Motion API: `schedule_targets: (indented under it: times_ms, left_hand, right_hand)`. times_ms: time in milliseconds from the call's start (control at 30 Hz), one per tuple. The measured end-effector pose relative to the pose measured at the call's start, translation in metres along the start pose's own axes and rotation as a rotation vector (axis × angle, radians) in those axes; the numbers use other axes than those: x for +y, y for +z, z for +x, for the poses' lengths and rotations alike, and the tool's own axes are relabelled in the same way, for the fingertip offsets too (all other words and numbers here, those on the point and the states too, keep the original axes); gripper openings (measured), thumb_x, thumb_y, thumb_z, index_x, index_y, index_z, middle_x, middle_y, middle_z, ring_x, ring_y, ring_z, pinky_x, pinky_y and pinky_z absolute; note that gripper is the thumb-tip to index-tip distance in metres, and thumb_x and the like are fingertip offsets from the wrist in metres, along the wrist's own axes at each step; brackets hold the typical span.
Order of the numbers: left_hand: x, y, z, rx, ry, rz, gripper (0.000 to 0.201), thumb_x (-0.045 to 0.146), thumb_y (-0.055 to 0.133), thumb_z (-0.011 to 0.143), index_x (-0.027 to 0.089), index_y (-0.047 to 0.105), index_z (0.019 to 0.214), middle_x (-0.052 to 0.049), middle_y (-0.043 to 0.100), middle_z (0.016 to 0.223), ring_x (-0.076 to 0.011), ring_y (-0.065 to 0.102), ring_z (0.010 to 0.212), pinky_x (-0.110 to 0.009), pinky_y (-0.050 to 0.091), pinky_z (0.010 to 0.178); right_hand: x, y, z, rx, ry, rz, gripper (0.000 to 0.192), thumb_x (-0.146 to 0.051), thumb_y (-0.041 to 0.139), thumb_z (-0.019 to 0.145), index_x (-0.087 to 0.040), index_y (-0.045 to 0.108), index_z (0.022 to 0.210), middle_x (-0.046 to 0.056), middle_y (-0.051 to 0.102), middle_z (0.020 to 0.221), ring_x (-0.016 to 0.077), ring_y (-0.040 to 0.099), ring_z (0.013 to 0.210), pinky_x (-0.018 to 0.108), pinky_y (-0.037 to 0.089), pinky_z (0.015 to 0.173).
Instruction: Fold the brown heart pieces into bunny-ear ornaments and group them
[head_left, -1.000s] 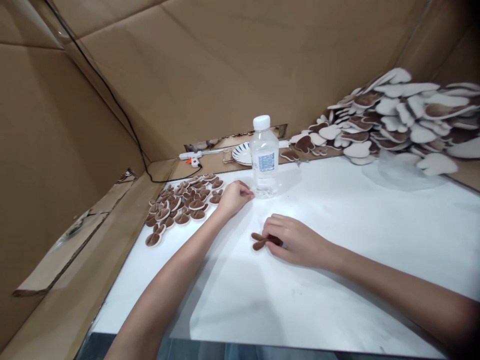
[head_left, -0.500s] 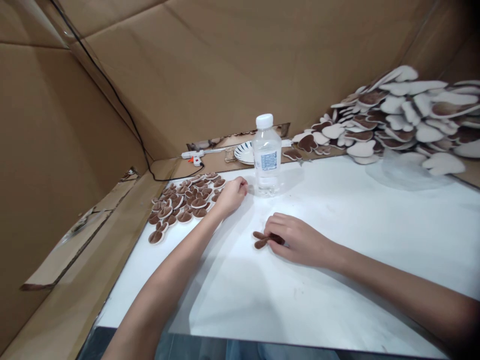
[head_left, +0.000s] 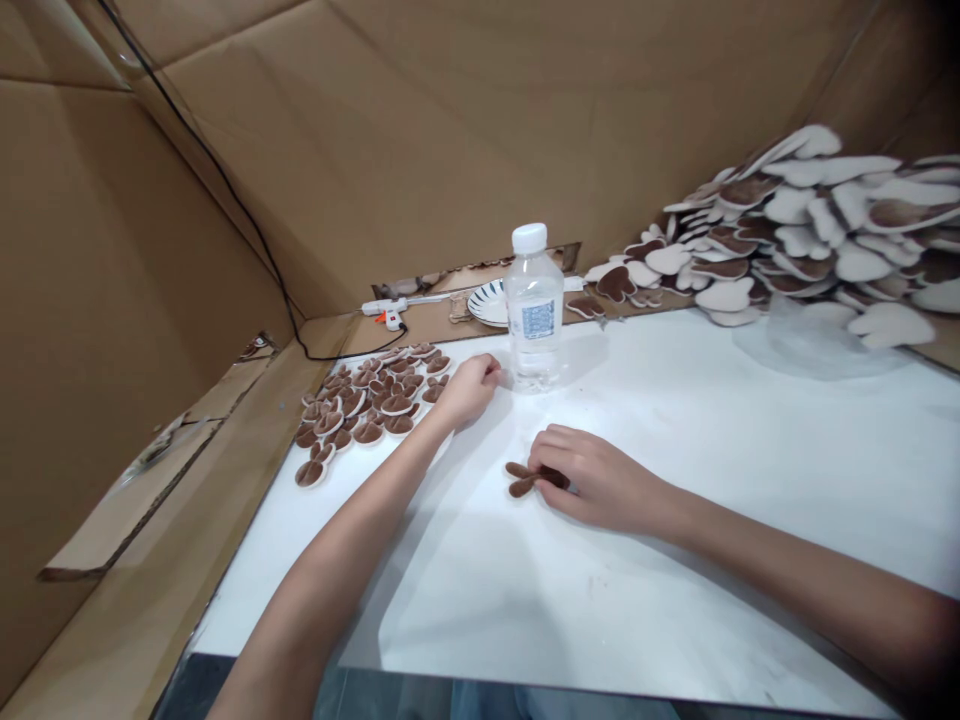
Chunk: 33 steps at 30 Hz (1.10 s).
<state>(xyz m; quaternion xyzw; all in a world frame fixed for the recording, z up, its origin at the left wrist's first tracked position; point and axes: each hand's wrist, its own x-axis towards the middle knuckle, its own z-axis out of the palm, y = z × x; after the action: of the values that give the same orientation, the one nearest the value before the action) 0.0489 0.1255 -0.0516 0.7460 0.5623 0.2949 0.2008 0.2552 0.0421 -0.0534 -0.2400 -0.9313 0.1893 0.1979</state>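
My right hand (head_left: 592,472) rests on the white tabletop (head_left: 660,620) with its fingers closed around a brown fabric piece (head_left: 523,480). Two rounded, ear-like lobes of that piece stick out to the left; the rest is under the fingers. My left hand (head_left: 471,388) lies farther back, its fingers curled together just left of a clear plastic bottle (head_left: 535,330). What those fingers hold, if anything, is hidden. To the left of that hand spreads a pile of similar brown pieces with pale edges (head_left: 367,400).
A white glue gun (head_left: 388,312) with a black cord (head_left: 255,220) lies at the back, beside a striped plate (head_left: 489,304). On the right rises a heap of brown and white fabric pieces (head_left: 802,235), with a clear plastic bag (head_left: 802,345) before it. Cardboard walls (head_left: 420,130) enclose the table.
My left hand has shifted very slightly to the right, toward the bottle. My right hand keeps its place on the brown piece.
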Motion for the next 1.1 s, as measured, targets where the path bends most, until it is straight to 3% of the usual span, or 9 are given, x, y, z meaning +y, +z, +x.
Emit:
schedule_targets:
  times_ms: [67,167,267,333,633,800,967,1100]
  left_hand:
    - [0.002,-0.004,0.001,0.0,0.0,-0.084,0.012,0.019,0.039,0.088,0.016,0.047,0.079,-0.008,0.064,0.093,-0.0164,0.061,0.082,-0.029,0.048,0.074]
    - [0.007,-0.008,0.005,-0.006,0.021,-0.435,0.016,0.028,0.035,0.093,0.018,0.039,0.081,-0.009,0.06,0.114,-0.015,0.062,0.096,-0.025,0.049,0.075]
    - [0.011,-0.008,0.007,-0.006,-0.003,-0.793,0.026,0.039,0.049,0.088,0.018,0.037,0.08,-0.009,0.06,0.111,-0.0173,0.061,0.1,-0.026,0.048,0.076]
    - [0.012,-0.009,0.006,-0.008,-0.028,-0.856,0.031,0.043,0.056,0.084,0.018,0.037,0.079,-0.008,0.061,0.108,-0.0178,0.061,0.099,-0.027,0.048,0.077]
    - [0.028,-0.012,-0.018,-0.024,-0.04,-0.869,0.037,0.048,0.061,0.081,0.017,0.04,0.08,-0.013,0.056,0.122,-0.0234,0.056,0.113,-0.037,0.046,0.09]
    - [0.045,-0.012,-0.039,-0.115,-0.031,-0.834,0.036,0.047,0.058,0.083,0.017,0.039,0.079,-0.018,0.05,0.132,-0.0273,0.056,0.116,-0.039,0.044,0.091]
    - [0.064,-0.019,-0.063,-0.246,0.041,-0.75,0.028,0.041,0.049,0.09,0.016,0.042,0.08,-0.018,0.053,0.13,-0.0258,0.054,0.118,-0.037,0.045,0.09]
    - [0.071,-0.03,-0.081,-0.236,0.094,-0.711,0.024,0.038,0.044,0.093,0.017,0.043,0.081,-0.015,0.056,0.125,-0.0228,0.057,0.111,-0.034,0.047,0.084]
  right_hand:
    - [0.0,0.0,0.0,-0.004,0.002,0.005,0.013,-0.01,0.045,0.084,-0.017,0.052,0.076,0.004,0.056,0.078,0.0166,0.051,0.077,0.03,0.042,0.07]
    - [0.0,0.0,-0.001,-0.005,0.003,0.018,0.013,-0.01,0.045,0.084,-0.017,0.052,0.076,0.003,0.056,0.078,0.0162,0.052,0.077,0.03,0.042,0.07]
    - [0.0,0.0,-0.002,0.005,-0.002,0.022,0.012,-0.01,0.045,0.084,-0.017,0.052,0.077,0.003,0.056,0.077,0.0159,0.052,0.077,0.029,0.042,0.07]
    - [0.0,0.0,-0.001,0.008,0.001,0.018,0.013,-0.011,0.044,0.084,-0.017,0.051,0.076,0.003,0.056,0.078,0.0158,0.052,0.077,0.029,0.042,0.07]
    - [0.0,0.002,0.001,0.006,0.0,0.017,0.014,-0.01,0.046,0.083,-0.016,0.058,0.081,0.004,0.058,0.078,0.0171,0.053,0.078,0.031,0.043,0.071]
    - [0.0,0.001,0.0,0.004,-0.006,0.033,0.017,-0.01,0.046,0.083,-0.017,0.061,0.081,0.005,0.059,0.079,0.0178,0.054,0.079,0.032,0.044,0.074]
    - [0.001,0.002,0.0,0.033,-0.023,0.063,0.02,-0.012,0.045,0.085,-0.019,0.064,0.083,0.004,0.061,0.082,0.0184,0.056,0.084,0.034,0.044,0.079]
    - [0.002,0.004,0.001,0.055,-0.036,0.033,0.016,-0.014,0.046,0.085,-0.018,0.061,0.081,0.004,0.06,0.079,0.0181,0.055,0.081,0.033,0.044,0.077]
